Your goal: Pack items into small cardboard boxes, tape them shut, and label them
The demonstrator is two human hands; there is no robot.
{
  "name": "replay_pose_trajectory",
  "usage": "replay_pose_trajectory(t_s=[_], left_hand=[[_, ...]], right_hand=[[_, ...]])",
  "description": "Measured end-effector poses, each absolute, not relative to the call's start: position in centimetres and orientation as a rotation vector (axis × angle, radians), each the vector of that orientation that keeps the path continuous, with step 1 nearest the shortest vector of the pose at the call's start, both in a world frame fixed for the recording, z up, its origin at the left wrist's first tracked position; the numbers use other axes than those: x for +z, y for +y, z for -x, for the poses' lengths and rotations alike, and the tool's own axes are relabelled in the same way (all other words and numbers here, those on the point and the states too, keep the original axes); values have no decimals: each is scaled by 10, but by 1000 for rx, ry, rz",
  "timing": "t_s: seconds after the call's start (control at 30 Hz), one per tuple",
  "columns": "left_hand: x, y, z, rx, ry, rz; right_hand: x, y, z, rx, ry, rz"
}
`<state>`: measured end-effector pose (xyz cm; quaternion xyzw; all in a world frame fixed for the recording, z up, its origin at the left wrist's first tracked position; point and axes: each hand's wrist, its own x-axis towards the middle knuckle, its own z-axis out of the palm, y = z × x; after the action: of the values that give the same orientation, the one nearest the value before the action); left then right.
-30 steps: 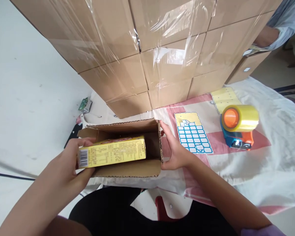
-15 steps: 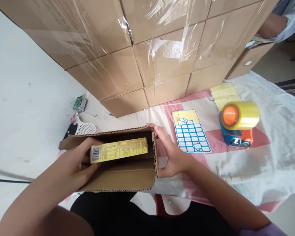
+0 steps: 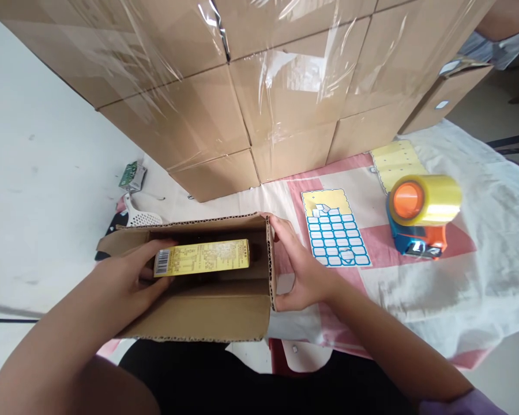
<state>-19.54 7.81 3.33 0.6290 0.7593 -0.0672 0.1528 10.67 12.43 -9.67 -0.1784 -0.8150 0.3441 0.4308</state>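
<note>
An open cardboard carton (image 3: 225, 314) lies in front of me with its long opening facing up. Inside its mouth is a slim yellow printed box (image 3: 211, 257) with a barcode at its left end. My left hand (image 3: 134, 276) grips that left end, thumb on the near side and fingers on the far side. My right hand (image 3: 300, 271) clasps the carton's right end, its thumb low and its fingers at the top corner. How deep the yellow box sits, and what lies under it, is hidden.
Film-wrapped cardboard boxes (image 3: 207, 115) stand stacked behind. To the right are a label sheet (image 3: 339, 230), a tape dispenser (image 3: 419, 239) with a yellow roll, and a yellow card (image 3: 395, 164). A small green box (image 3: 132, 176) stands left. Another person's arm (image 3: 508, 20) shows top right.
The yellow box has shifted slightly left and sits lower in the carton, with my left hand moving along with it. My right hand keeps its hold. The view has tilted a little.
</note>
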Motion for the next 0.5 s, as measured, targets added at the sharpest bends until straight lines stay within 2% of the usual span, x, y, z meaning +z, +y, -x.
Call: replay_pose_trajectory(t_s=[0.5], left_hand=[[23, 87, 194, -376, 2166, -1931]], right_hand=[[-94, 122, -108, 874, -2058, 564]])
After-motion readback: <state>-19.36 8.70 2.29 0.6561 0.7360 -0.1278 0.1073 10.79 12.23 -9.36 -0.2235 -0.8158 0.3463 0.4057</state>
